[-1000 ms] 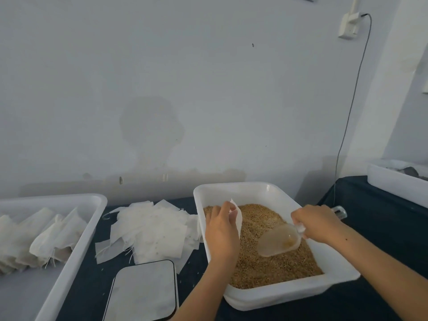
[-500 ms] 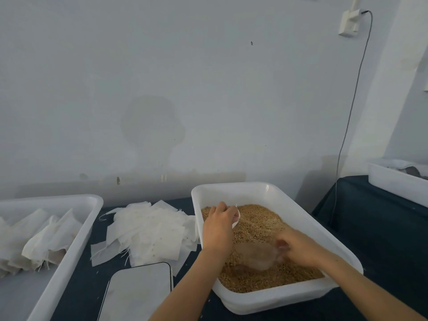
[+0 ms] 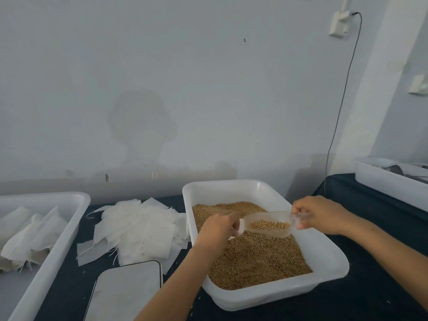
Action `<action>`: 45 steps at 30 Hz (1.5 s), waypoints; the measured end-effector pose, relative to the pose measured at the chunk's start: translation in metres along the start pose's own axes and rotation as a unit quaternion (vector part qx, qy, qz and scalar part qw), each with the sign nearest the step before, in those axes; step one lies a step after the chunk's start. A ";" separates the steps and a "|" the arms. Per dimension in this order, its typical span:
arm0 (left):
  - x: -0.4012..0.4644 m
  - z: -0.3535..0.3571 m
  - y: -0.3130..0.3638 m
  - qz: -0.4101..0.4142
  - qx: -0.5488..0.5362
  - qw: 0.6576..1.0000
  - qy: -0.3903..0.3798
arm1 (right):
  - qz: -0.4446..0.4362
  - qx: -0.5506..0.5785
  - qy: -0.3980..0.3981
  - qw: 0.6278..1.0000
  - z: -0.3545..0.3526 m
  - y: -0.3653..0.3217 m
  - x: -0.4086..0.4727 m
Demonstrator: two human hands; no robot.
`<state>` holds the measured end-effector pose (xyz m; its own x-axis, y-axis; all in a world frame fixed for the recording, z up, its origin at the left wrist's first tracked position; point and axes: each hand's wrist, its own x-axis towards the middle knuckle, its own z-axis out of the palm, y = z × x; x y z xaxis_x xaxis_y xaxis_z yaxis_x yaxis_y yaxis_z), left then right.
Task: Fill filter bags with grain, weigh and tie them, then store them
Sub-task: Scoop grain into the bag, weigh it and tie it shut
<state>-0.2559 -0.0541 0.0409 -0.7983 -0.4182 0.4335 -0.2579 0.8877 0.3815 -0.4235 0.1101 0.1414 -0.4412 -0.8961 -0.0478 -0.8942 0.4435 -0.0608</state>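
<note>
A white tub (image 3: 328,258) in the middle of the dark table holds brown grain (image 3: 257,258). Over the grain, my right hand (image 3: 319,214) grips the handle of a clear plastic scoop (image 3: 268,224) that carries a small heap of grain. The scoop's mouth points left at my left hand (image 3: 218,230), which holds a white filter bag (image 3: 240,225); the hand hides most of the bag. A loose pile of empty filter bags (image 3: 139,230) lies left of the tub.
A white tray (image 3: 46,258) at the left edge holds several tied bags (image 3: 27,237). A flat scale (image 3: 125,293) with a pale top sits at the front, left of my left forearm. Another white tub (image 3: 391,179) stands at the far right. A cable (image 3: 340,107) hangs down the wall.
My right hand dipped the scoop into the grain, then raised it loaded and brought its mouth up to the bag in my left hand, which stayed in place.
</note>
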 end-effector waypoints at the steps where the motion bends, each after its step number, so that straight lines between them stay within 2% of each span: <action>1: 0.000 -0.001 0.001 0.006 0.001 1.000 -0.002 | 0.002 -0.018 0.001 1.000 -0.001 -0.003 0.002; 8: -0.002 -0.007 0.008 0.025 0.010 1.000 -0.016 | -0.006 -0.152 0.038 0.988 -0.020 -0.027 0.014; 13: -0.003 -0.009 0.009 0.011 -0.022 1.000 -0.007 | -0.054 -0.262 0.114 0.957 -0.031 -0.040 0.015; 17: -0.005 -0.007 0.008 0.010 -0.052 0.998 0.020 | -0.076 -0.349 0.184 0.916 -0.032 -0.041 0.015; 21: -0.005 -0.004 0.004 0.001 -0.058 0.997 0.049 | -0.071 -0.379 0.204 0.900 -0.031 -0.035 0.012; 25: -0.004 0.001 -0.001 -0.016 -0.047 0.995 0.084 | -0.025 -0.351 0.145 0.925 -0.016 -0.027 0.007; 30: -0.002 0.005 -0.004 -0.033 -0.046 0.993 0.103 | -0.029 -0.269 0.044 0.962 0.035 -0.028 0.006; 33: -0.002 0.005 -0.005 -0.042 -0.053 0.992 0.107 | -0.046 -0.201 0.031 0.978 0.060 -0.032 0.010; 36: -0.003 0.005 -0.007 -0.048 -0.054 0.992 0.106 | -0.065 -0.080 0.026 0.994 0.077 -0.033 0.012; 42: -0.001 0.006 -0.008 -0.063 -0.053 0.992 0.094 | -0.057 0.121 -0.097 0.986 0.070 -0.018 0.006; 45: 0.000 0.006 -0.009 -0.069 -0.058 0.993 0.083 | -0.040 0.218 -0.120 0.968 0.053 -0.006 -0.002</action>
<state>-0.2571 -0.0606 0.0323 -0.6572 -0.5681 0.4954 -0.2860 0.7960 0.5334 -0.4129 0.1097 0.0889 -0.2947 -0.9218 -0.2519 -0.7849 0.3839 -0.4863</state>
